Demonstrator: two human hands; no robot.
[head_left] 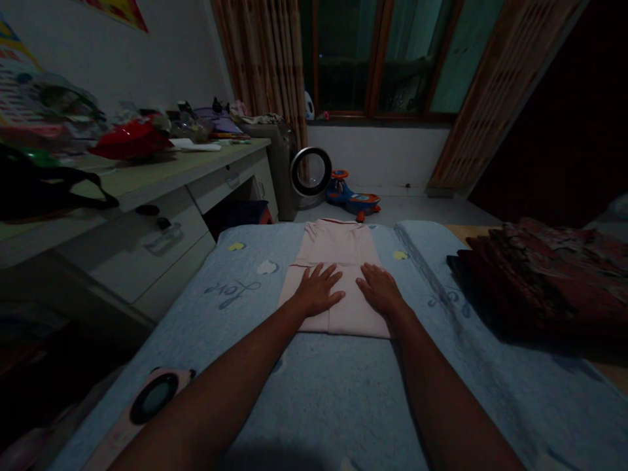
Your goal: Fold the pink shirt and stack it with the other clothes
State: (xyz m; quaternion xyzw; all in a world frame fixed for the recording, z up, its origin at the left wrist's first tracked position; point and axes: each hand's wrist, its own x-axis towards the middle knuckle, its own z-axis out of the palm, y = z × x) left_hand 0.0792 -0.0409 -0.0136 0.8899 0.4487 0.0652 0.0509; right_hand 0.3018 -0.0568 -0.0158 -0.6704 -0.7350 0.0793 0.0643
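A pale pink shirt (338, 242) lies folded on the blue bed sheet (338, 399), its collar toward the far edge of the bed. Flat on its left side rests my left hand (318, 290), fingers spread. My right hand (380, 288) presses on the right side of the same fabric, palm down with fingers stretched out. A fold line crosses the shirt just beyond my fingertips. Neither hand grips anything.
Stacked dark red patterned cloths (554, 281) sit on the bed at the right. A pink item with a round dark dial (154, 398) lies near my left forearm. Along the left runs a cluttered desk (196, 163). A blue ride-on toy (350, 196) stands on the floor beyond.
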